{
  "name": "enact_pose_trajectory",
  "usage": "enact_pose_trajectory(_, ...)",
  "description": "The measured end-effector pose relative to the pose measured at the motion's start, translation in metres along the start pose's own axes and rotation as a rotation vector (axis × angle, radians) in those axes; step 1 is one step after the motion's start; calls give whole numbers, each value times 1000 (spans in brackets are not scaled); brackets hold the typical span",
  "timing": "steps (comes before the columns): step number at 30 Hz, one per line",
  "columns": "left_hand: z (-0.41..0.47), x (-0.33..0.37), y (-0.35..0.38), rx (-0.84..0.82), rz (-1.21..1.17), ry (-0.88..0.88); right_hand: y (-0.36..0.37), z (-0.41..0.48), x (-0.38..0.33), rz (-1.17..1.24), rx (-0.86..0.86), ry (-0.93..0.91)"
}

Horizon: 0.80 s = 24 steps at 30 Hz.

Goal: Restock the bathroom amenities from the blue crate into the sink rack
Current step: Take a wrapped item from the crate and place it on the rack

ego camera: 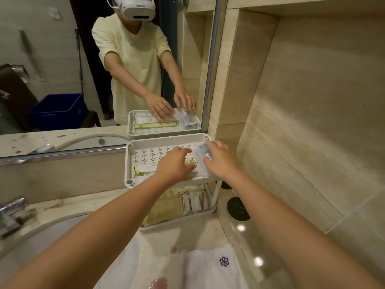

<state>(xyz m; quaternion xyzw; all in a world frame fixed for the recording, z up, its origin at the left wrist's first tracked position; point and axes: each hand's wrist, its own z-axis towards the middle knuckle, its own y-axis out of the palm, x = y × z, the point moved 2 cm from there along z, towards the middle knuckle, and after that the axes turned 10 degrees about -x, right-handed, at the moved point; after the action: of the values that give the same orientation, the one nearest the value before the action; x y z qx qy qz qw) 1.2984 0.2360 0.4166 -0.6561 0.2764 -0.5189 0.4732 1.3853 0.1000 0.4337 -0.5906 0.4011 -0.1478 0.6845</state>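
Observation:
A white two-tier sink rack (130,163) stands on the counter against the mirror. Its perforated top tray holds yellow and white amenity packets (143,170) at the front left. My left hand (175,163) lies flat on packets in the middle of that tray, fingers spread. My right hand (220,159) rests at the tray's right end, fingers curled over a clear plastic-wrapped packet (201,151). The lower tier (200,215) holds a yellow pouch and several wrapped slim items. The blue crate (58,111) shows only as a reflection in the mirror.
The mirror (104,69) rises right behind the rack. A beige stone wall (312,122) closes in on the right. The sink basin and a chrome faucet (12,211) lie at the left. A white towel with a purple flower (216,265) lies near me. Black round sockets (237,208) sit beside the rack.

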Motion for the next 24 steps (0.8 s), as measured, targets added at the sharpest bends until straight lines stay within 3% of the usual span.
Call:
enact_pose_trajectory(15,-137,-96,-75,203,109,-192,43,-34,-154,-80,-85,-301)
enact_pose_trajectory(24,-290,-171,-99,180,189,-478,103,-99,-279,-209,-252,-505)
